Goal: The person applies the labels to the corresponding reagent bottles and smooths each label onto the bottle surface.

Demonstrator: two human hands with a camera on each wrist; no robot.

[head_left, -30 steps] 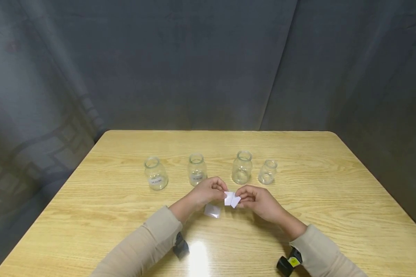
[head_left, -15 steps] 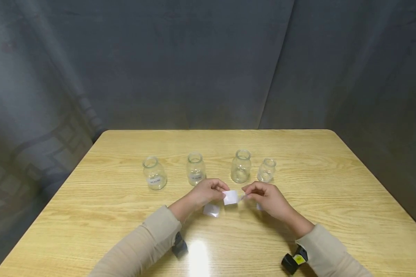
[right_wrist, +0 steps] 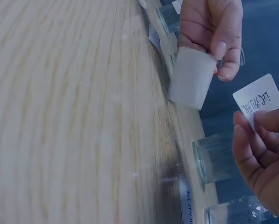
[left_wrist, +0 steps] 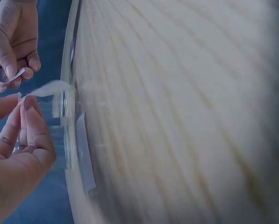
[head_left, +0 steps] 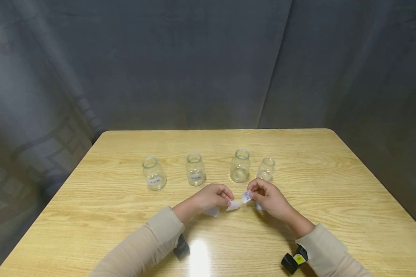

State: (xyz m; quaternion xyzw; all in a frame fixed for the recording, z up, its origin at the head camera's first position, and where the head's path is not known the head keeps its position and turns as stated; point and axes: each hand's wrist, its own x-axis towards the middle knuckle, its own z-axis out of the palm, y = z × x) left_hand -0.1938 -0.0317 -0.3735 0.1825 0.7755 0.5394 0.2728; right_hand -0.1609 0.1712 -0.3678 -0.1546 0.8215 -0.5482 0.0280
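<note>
Between thumb and fingertips, my right hand (head_left: pixel 270 198) pinches a small white label (right_wrist: pixel 258 95) with handwritten black characters, held up over the table. My left hand (head_left: pixel 212 197) pinches a blank, slightly see-through backing paper (right_wrist: pixel 192 77), which curls in the head view. A small gap separates the two pieces. Another written label (right_wrist: pixel 186 200) lies on the table, partly hidden under my right hand in the head view. Beneath my left hand lies a second blank piece of paper (head_left: pixel 212 211), partly covered.
Beyond the hands stands a row of glass jars: a labelled jar (head_left: pixel 155 175) at left, another labelled jar (head_left: pixel 195 171), a plain jar (head_left: pixel 240 167) and a smaller jar (head_left: pixel 266 169), partly behind my right hand. The wooden table (head_left: pixel 124 231) reaches a dark curtain (head_left: pixel 208 65).
The label has come away from its backing paper and moved right with my right hand, its written side now showing. My left hand has tipped the backing paper downward.
</note>
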